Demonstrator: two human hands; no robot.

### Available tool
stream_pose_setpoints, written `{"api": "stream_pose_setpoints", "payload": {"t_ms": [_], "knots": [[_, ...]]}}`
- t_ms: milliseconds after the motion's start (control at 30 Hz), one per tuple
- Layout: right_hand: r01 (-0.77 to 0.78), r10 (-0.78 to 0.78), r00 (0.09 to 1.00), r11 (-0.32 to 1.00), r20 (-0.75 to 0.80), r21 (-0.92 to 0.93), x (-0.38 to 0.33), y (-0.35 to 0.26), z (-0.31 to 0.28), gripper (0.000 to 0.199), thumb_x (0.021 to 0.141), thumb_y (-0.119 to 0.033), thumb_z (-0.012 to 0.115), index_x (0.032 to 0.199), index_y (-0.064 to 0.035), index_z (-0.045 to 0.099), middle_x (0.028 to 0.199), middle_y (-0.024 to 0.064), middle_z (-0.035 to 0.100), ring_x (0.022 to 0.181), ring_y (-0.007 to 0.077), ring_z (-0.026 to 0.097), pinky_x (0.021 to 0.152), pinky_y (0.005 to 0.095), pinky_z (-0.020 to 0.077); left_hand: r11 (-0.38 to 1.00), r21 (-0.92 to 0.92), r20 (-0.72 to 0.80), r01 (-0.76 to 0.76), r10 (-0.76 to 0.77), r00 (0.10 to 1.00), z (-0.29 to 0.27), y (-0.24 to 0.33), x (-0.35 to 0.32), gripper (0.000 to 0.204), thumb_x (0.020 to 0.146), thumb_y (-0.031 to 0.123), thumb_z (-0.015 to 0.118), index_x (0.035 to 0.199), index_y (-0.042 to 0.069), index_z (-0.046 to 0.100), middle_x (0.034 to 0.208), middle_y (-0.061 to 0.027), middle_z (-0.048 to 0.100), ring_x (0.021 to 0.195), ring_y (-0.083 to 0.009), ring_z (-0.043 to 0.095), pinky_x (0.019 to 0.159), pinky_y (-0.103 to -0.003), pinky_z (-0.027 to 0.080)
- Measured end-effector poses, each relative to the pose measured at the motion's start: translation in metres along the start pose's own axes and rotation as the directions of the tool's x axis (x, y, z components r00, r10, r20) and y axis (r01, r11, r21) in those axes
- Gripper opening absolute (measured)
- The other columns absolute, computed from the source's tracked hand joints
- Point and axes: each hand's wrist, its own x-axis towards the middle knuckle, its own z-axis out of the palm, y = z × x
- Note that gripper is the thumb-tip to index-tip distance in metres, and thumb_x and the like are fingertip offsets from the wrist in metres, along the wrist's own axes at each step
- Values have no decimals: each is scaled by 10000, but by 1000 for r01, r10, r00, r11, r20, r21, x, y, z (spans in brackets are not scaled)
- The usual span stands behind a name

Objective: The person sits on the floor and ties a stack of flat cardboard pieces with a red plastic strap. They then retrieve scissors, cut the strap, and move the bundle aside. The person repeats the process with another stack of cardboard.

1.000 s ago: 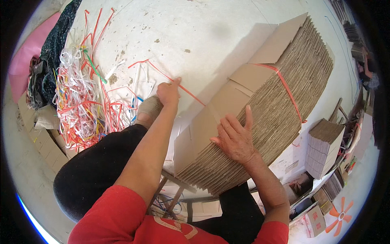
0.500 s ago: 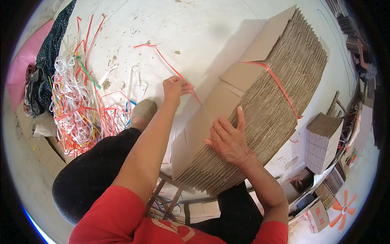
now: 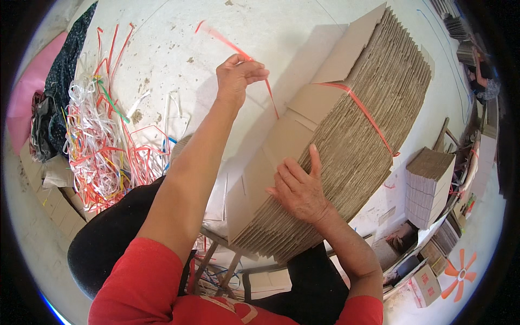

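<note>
Between the pinched fingers of my left hand (image 3: 238,78) runs a red plastic strap (image 3: 272,98), one end blurred up and to the left, the other hanging down beside the cardboard. A large stack of flattened cardboard boxes (image 3: 352,119) leans across in front of me, tilted up to the right. Another red strap (image 3: 368,112) is wrapped around its upper half. My right hand (image 3: 299,187) lies on the lower edges of the stack, fingers spread and thumb raised.
A tangled heap of white, red and yellow straps (image 3: 97,146) lies at left. A smaller cardboard stack (image 3: 428,187) stands at right, near a printed carton (image 3: 425,285) and an orange fan (image 3: 461,274). Under the big stack is a wooden stool (image 3: 216,254).
My left hand has lifted away from me, carrying the red strap up off the floor. My right hand stays on the stack, barely shifted.
</note>
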Motion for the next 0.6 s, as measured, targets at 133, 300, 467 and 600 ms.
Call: {"api": "stream_pose_setpoints", "payload": {"t_ms": [133, 300, 467, 600], "knots": [[-21, 22, 999, 1000, -32, 20, -3, 2, 2, 251, 719, -267, 642, 788, -32, 587, 896, 82, 550, 1021, 239, 496, 1007, 662, 176, 983, 183, 226, -11, -31, 974, 4, 9, -35, 139, 780, -4, 596, 912, -43, 611, 768, -125, 628, 617, -185, 603, 620, -287, 506], [-1, 1, 999, 1000, -33, 14, 0, 1, -2, 237, 743, -262, 627, 784, -32, 585, 876, 72, 545, 1001, 234, 499, 1017, 650, 181, 943, 324, 373, -74, -56, 926, 9, 26, -79, 101, 793, 51, 625, 829, -36, 659, 716, -90, 638, 614, -139, 580, 614, -250, 479], [7, -6, 999, 1000, -46, 20, 0, 0, 1, 220, 780, -258, 593, 780, -38, 588, 866, 71, 541, 997, 222, 495, 1025, 644, 172, 901, 401, 568, -167, -102, 816, 53, 58, -97, 107, 799, 84, 641, 825, -17, 667, 718, -64, 646, 623, -117, 582, 584, -248, 479], [-2, -2, 999, 997, 42, 77, -7, 2, 5, 208, 811, -253, 564, 835, -48, 593, 943, 88, 548, 1040, 237, 486, 1044, 600, 190, 807, 432, 735, -402, -57, 676, 82, 75, -135, 105, 787, 116, 639, 851, 41, 676, 722, -58, 649, 634, -130, 601, 546, -280, 477]]}}
